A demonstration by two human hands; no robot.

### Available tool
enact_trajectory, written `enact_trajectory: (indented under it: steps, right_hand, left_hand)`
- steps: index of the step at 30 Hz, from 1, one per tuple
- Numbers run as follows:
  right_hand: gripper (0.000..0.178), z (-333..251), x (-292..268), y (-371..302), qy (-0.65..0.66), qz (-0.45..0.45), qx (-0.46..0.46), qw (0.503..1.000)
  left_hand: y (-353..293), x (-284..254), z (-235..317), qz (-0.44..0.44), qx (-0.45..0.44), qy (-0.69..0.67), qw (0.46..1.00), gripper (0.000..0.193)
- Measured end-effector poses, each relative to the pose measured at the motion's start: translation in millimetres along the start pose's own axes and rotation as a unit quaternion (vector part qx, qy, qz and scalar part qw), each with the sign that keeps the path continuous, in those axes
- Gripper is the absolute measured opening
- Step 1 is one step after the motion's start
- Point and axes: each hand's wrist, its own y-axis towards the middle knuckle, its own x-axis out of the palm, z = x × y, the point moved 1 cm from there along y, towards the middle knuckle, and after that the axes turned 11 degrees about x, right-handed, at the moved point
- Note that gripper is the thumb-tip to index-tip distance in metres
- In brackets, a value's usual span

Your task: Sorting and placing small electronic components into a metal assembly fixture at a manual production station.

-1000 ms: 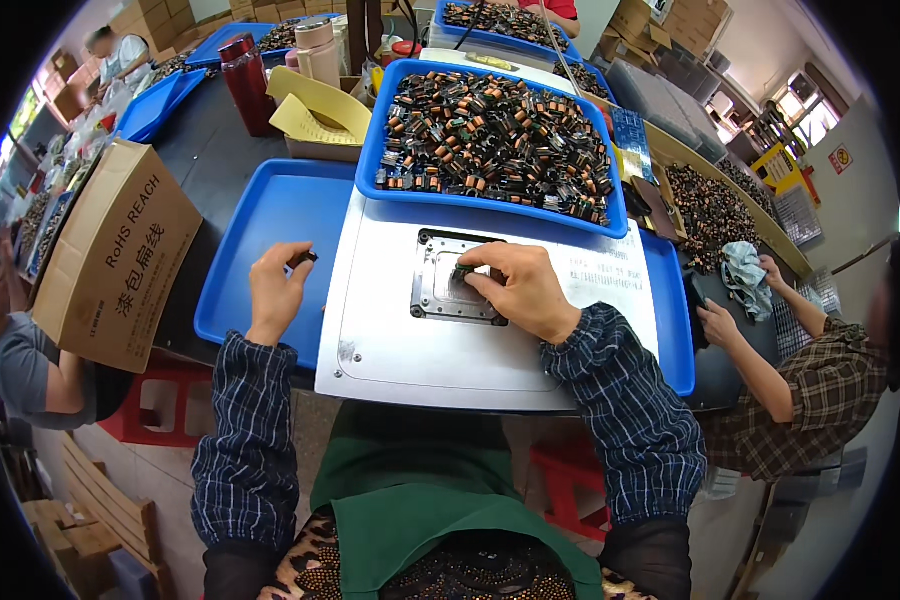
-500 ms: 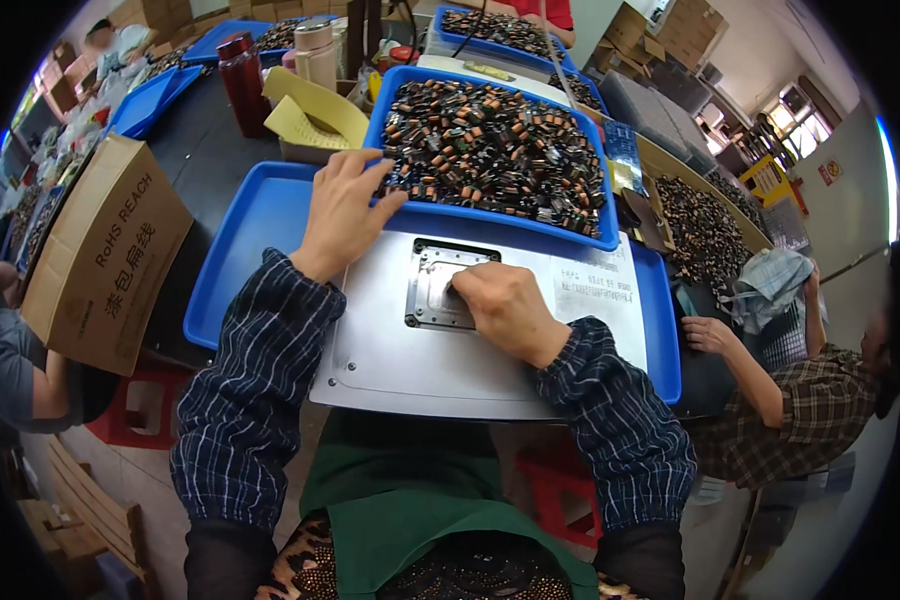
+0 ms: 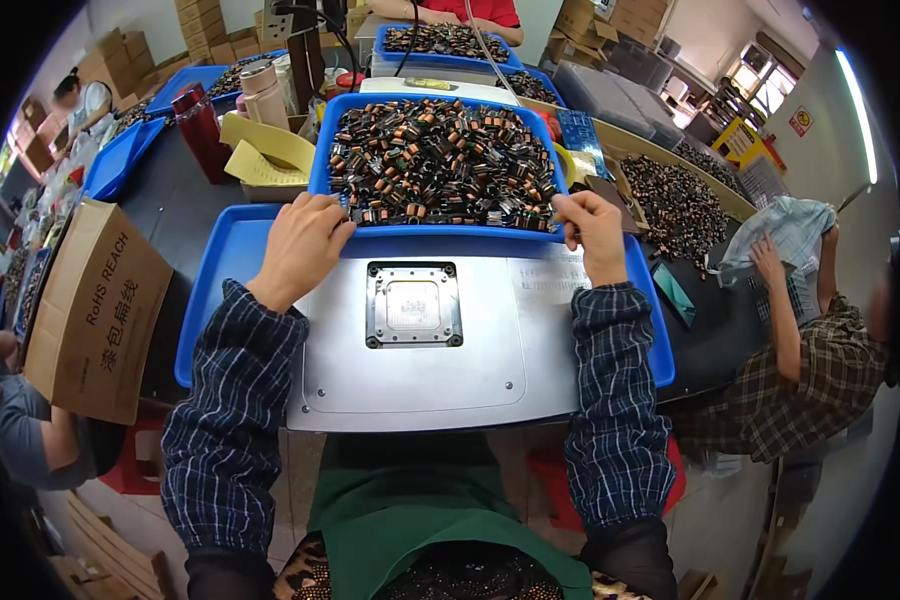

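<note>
Head view: the right hand is now off the metal plate, lying below-left of it, so handling there seems paused. Both hands curl at the blue tray, copper-and-black parts between them; whether left hand or right grips anything, I cannot tell.

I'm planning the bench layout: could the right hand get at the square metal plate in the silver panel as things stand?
Probably yes: the right hand is by the front right corner of the heaped blue tray, and only the flat silver panel seems to lie between it and the square metal plate.
</note>
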Motion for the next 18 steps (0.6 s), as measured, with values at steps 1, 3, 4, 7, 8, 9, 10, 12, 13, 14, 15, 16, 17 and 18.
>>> enact_trajectory:
  steps: [1, 3, 4, 7, 8, 9, 10, 12, 13, 14, 15, 16, 17, 18]
  right_hand:
    - [0.01, -2, 5, -2, -0.048, 0.022, 0.002, 0.999]
    - [0.012, 3, 12, 2, -0.179, 0.055, -0.131, 0.973]
    - [0.015, 4, 15, 3, -0.305, 0.086, -0.259, 0.912]
    - [0.019, 4, 26, 6, -0.425, 0.129, -0.245, 0.862]
    - [0.017, 2, 28, 6, -0.479, 0.147, -0.239, 0.832]
    - [0.017, 4, 28, 7, -0.478, 0.15, -0.239, 0.832]
    - [0.015, 6, 27, 8, -0.462, 0.159, -0.254, 0.835]
    - [0.014, 9, 27, 9, -0.445, 0.167, -0.27, 0.837]
    - [0.014, 8, 26, 9, -0.41, 0.192, -0.291, 0.843]
    - [0.014, 7, 24, 10, -0.375, 0.216, -0.311, 0.846]
    - [0.016, 6, 20, 11, -0.345, 0.241, -0.349, 0.837]
    - [0.016, -4, 27, 4, -0.343, 0.237, -0.352, 0.838]
    - [0.016, -10, 33, -5, -0.213, 0.146, -0.251, 0.933]
    - [0.016, -19, 43, -18, -0.075, 0.048, -0.136, 0.987]
  left_hand:
    - [1, -1, -2, -0.044, -0.005, 0.014, 0.999, 0.014]
    - [2, -5, -4, -0.047, 0.012, -0.001, 0.999, 0.012]
    - [3, -7, -6, -0.049, 0.028, -0.016, 0.998, 0.011]
    - [4, -12, -19, -0.065, -0.005, -0.145, 0.987, 0.013]
    - [4, -15, -21, -0.065, -0.006, -0.142, 0.988, 0.013]
    - [7, -17, -22, -0.082, -0.044, -0.189, 0.978, 0.015]
    - [9, -19, -22, -0.099, -0.083, -0.235, 0.963, 0.017]
    - [9, -17, -21, -0.094, -0.079, -0.224, 0.967, 0.019]
    - [7, -12, -22, -0.059, -0.079, -0.201, 0.974, 0.019]
    - [5, -8, -22, -0.024, -0.08, -0.178, 0.98, 0.019]
    - [5, -5, -16, 0.061, -0.052, -0.179, 0.981, 0.013]
    - [2, -4, -12, 0.063, -0.057, -0.176, 0.981, 0.013]
    - [-2, -3, -9, 0.119, -0.089, -0.236, 0.96, 0.011]
    - [-7, -1, -5, 0.176, -0.12, -0.294, 0.932, 0.012]
